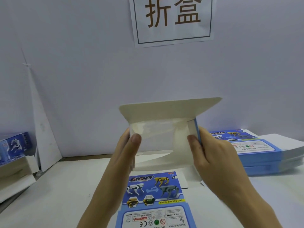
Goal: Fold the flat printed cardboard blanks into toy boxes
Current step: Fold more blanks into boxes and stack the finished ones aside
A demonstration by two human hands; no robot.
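I hold a partly folded cardboard box [161,135] up in front of me, its plain white inside facing me and a top flap [169,109] standing open at the far edge. My left hand [126,150] grips the box's left side, thumb on the inner face. My right hand [212,153] grips the right side, where a blue printed edge shows. A flat printed blank [153,199] with toy dogs lies on the table below the box.
A stack of flat blue blanks [256,153] lies at the right. Folded boxes [14,145] stand at the far left beside a white cardboard divider [44,129]. A paper sign [172,18] hangs on the white wall behind the table [65,195].
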